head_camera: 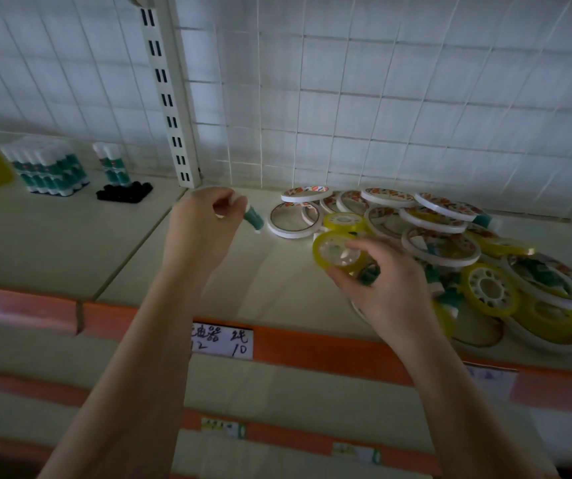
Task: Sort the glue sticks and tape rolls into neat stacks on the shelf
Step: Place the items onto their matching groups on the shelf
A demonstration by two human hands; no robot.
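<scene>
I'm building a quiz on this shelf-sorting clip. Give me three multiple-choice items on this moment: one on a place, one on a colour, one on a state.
1. Where do the sorted glue sticks stand?
A. far left on the shelf
B. on top of the tape pile
C. on the lower shelf

2. What colour is the tape roll in the right hand?
A. white
B. yellow
C. orange

3. What is the left hand doing?
A. resting flat on the shelf
B. hanging idle
C. gripping a glue stick

Answers:
1 A: the upright glue sticks stand left of the slotted post.
2 B: the right hand pinches a yellow tape roll.
3 C: the left hand curls its fingers round a teal glue stick.
</scene>
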